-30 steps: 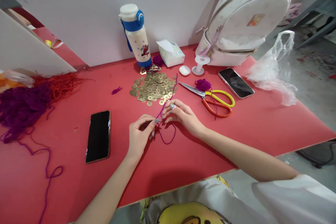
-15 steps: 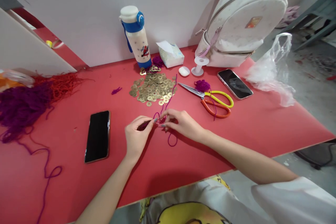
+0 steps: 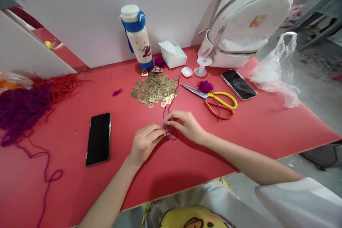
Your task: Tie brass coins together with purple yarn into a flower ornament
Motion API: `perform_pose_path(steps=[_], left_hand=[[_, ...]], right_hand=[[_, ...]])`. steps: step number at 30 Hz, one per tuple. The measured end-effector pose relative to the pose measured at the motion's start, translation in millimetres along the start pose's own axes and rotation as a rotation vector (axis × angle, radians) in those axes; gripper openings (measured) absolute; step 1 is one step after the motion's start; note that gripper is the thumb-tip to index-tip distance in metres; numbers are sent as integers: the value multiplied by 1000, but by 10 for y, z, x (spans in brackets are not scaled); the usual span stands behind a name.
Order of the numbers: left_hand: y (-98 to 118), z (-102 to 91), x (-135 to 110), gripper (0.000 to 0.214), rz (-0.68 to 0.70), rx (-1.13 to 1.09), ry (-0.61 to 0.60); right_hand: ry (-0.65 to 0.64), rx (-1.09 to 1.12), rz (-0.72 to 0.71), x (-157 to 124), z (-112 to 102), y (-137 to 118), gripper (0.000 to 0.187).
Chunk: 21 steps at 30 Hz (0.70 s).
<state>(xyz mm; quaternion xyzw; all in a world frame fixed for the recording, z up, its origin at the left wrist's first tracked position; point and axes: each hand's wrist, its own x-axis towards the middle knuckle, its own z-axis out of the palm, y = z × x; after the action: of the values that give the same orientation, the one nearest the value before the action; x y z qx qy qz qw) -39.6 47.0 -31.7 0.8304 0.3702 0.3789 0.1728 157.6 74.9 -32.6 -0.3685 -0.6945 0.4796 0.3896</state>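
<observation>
My left hand (image 3: 145, 141) and my right hand (image 3: 185, 125) meet over the red table (image 3: 240, 131), both pinching a thin purple string (image 3: 171, 105). The string runs up from my fingertips toward a pile of gold holed coins (image 3: 155, 91) just behind them, and a small loop of it lies under my right hand. My left fingers are pressed together on the string at its lower end; my right thumb and forefinger pinch it just above.
A black phone (image 3: 98, 138) lies to the left, yellow-and-orange scissors (image 3: 216, 101) and purple yarn ball (image 3: 205, 86) to the right. Behind stand a bottle (image 3: 136, 35), tissue pack (image 3: 172, 54), empty spool (image 3: 202, 66), second phone (image 3: 238, 84), white backpack (image 3: 248, 17). Purple and red yarn heaps (image 3: 24, 103) lie far left.
My hands have drawn closer together and slightly nearer to me. The string loop below my right hand has shrunk from a wide hanging loop to a small one.
</observation>
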Motion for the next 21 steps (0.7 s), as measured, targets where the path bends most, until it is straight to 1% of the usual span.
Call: perform_pose_path(steps=[1,3,4,6,8,10,13,14,16,18,20,21], left_hand=[[10,0,-4,10,43,21,31],[32,4,-9,11,73,63,94],[43,7,-11,12,65,80,126],[63,14,-13,14,28,90,200],[78,20,-9,14,-44,57,269],[86,27,1,12,-161,-29,303],[79,40,28,9,-343,-233,292],[73,44,39,9,-391,-297,285],[65,51,59,10,-459,-382,266],[71,53,74,10,-494,-403,239],[93,49,80,10,-489,-394,205],[107,45,79,10,-477,-394,191]], right_hand=[[-28,104,77,-4,20,2,12],[-94,293,209,-17,61,5,13],[-118,359,248,-25,80,8,14],[-156,416,272,-43,107,18,15],[-205,421,263,-60,119,32,15],[-261,420,255,-75,117,48,15],[-315,393,255,-81,95,58,17],[-312,360,248,-78,83,56,19],[-242,245,185,-62,55,45,24],[-105,154,81,-38,27,34,35],[40,176,22,-9,4,31,44],[94,230,34,8,-5,34,46]])
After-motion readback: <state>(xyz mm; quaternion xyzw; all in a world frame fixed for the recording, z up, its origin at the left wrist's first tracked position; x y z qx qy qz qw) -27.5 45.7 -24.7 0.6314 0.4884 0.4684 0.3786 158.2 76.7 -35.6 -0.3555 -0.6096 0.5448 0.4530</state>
